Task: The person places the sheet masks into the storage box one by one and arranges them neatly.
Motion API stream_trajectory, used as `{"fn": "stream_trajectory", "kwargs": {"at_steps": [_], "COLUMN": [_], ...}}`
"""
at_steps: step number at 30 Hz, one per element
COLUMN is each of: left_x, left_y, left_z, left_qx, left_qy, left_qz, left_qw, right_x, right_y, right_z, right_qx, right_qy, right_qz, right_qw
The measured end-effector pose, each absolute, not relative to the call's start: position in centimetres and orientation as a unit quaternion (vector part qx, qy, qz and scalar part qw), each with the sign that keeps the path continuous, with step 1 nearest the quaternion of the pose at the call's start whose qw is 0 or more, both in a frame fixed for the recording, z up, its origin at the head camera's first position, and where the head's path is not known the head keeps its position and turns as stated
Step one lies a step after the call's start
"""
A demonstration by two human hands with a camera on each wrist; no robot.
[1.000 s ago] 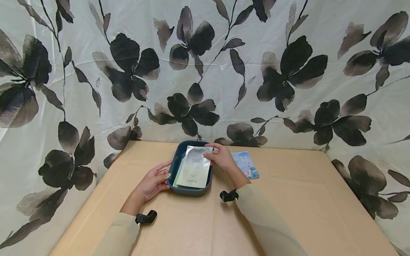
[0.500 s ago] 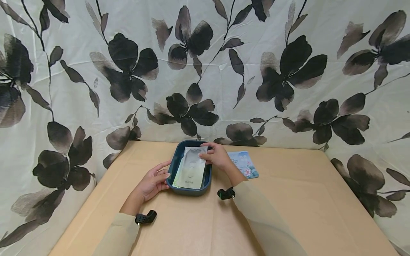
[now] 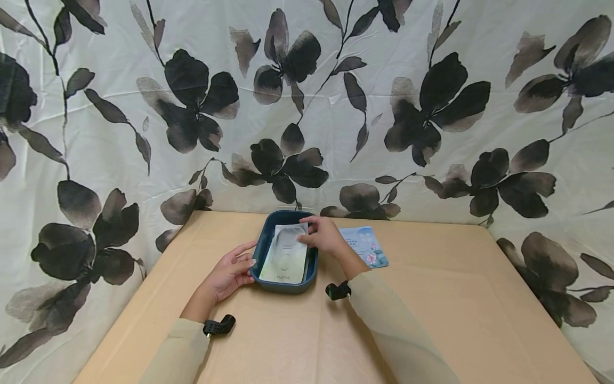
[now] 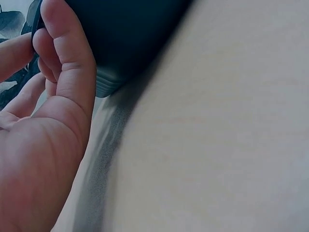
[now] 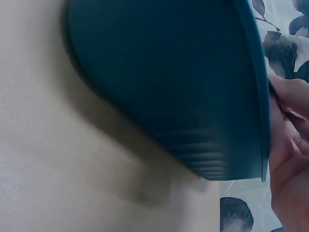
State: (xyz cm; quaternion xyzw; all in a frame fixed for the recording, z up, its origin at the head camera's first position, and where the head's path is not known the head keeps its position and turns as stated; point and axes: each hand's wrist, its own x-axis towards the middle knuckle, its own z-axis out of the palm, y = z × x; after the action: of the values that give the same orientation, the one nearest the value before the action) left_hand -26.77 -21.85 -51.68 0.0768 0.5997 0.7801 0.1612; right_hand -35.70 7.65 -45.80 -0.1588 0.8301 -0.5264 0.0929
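Observation:
A dark blue plastic basin (image 3: pixel 283 289) with rounded corners stands near the far edge of the table. My left hand (image 3: pixel 232 274) grips its left rim; in the left wrist view, the left hand's thumb and fingers (image 4: pixel 63 53) pinch that rim. Inside lies a flat, pale silvery-green foil sachet (image 3: pixel 285 256) with upside-down lettering at its near end. My right hand (image 3: pixel 326 234), over the right rim, pinches the sachet's far right corner. In the right wrist view the basin wall (image 5: pixel 169 82) hides the sachet, and the right hand (image 5: pixel 292 164) shows beside the rim.
A light blue flat packet (image 3: pixel 365 246) with pink flowers lies on the table just right of the basin, partly behind my right forearm. The tan tabletop (image 3: pixel 431 298) ends at a floral curtain (image 3: pixel 355 133) at the back and sides.
My right hand has moved slightly left and down with the sachet, which now sits lower in the basin and covers the green one under it. The left hand stays on the rim.

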Motion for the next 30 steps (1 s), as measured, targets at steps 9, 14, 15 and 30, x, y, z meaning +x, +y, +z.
{"fn": "stream_trajectory", "kwargs": {"at_steps": [9, 14, 15, 30], "left_x": [-26.8, -26.8, -26.7, -26.8], "left_y": [-22.0, -22.1, -22.0, -21.8], "left_z": [-51.6, -51.6, -51.6, -51.3], "left_qx": [0.083, 0.086, 0.085, 0.078], "left_qy": [0.599, 0.596, 0.595, 0.600], "left_qz": [0.779, 0.781, 0.782, 0.779], "left_qw": [0.165, 0.166, 0.166, 0.163], "right_x": [-35.4, -35.2, -35.2, -35.4], "right_y": [7.2, 7.1, 7.1, 7.9], "right_z": [-45.3, -45.3, -45.3, -44.6], "right_qx": [-0.140, -0.136, -0.138, -0.136], "right_qy": [0.874, 0.875, 0.875, 0.872], "right_qz": [-0.462, -0.463, -0.461, -0.465], "right_qw": [0.057, 0.053, 0.053, 0.073]}}
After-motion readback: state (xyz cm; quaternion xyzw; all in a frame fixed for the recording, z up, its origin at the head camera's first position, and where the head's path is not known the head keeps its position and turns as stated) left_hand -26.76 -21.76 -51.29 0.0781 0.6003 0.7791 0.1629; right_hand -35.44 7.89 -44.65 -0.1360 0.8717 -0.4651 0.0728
